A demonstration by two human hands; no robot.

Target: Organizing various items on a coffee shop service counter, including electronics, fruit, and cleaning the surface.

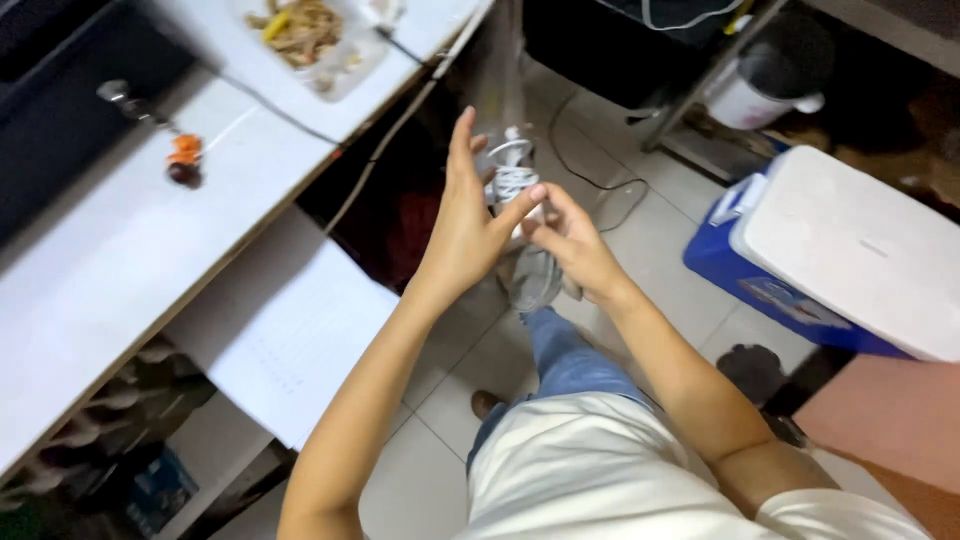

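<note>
A coiled white cable (pixel 512 175) sits between both hands, held up above the tiled floor. My left hand (pixel 466 215) has its fingers stretched upward and its thumb pressed against the coil. My right hand (pixel 572 240) pinches the lower part of the coil from the right side. A clear plastic wrapper (pixel 536 280) hangs below the hands. The far side of the coil is hidden behind my left palm.
A white desk (pixel 120 240) runs along the left, with a pulled-out white shelf (pixel 290 320) below it and a plate of food (pixel 305 30) at its far end. A blue cooler with a white lid (pixel 850 250) stands on the floor at right. Black cords (pixel 600 185) trail across the tiles.
</note>
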